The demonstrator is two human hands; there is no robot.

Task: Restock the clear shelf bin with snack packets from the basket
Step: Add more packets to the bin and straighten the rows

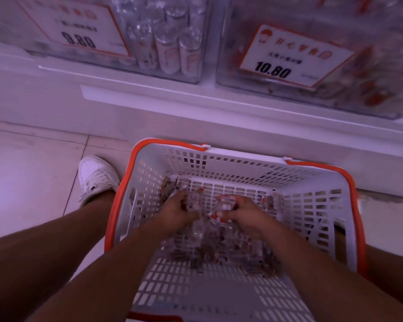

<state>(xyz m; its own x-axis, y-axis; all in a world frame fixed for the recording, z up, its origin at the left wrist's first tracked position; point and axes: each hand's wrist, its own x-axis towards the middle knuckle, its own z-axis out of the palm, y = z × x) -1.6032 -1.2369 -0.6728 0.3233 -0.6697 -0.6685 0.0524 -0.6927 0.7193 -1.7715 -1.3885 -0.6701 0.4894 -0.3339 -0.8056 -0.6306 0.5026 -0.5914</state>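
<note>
Pale tiled floor (33, 159): white slotted plastic basket with orange rim (277, 168) stands on it, close against white shelf base; white lace-up sneaker (98, 175) just left of basket. White shelf ledge (196, 98): two clear plastic bins side by side, left clear bin (196, 75), right clear bin (226, 66).

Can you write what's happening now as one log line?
stage: gathering | left hand: in snack packets | right hand: gripping packets | basket: on floor

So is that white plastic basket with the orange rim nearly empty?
Nearly: the white plastic basket holds only a thin scatter of clear snack packets, with bare slotted floor showing.
</note>
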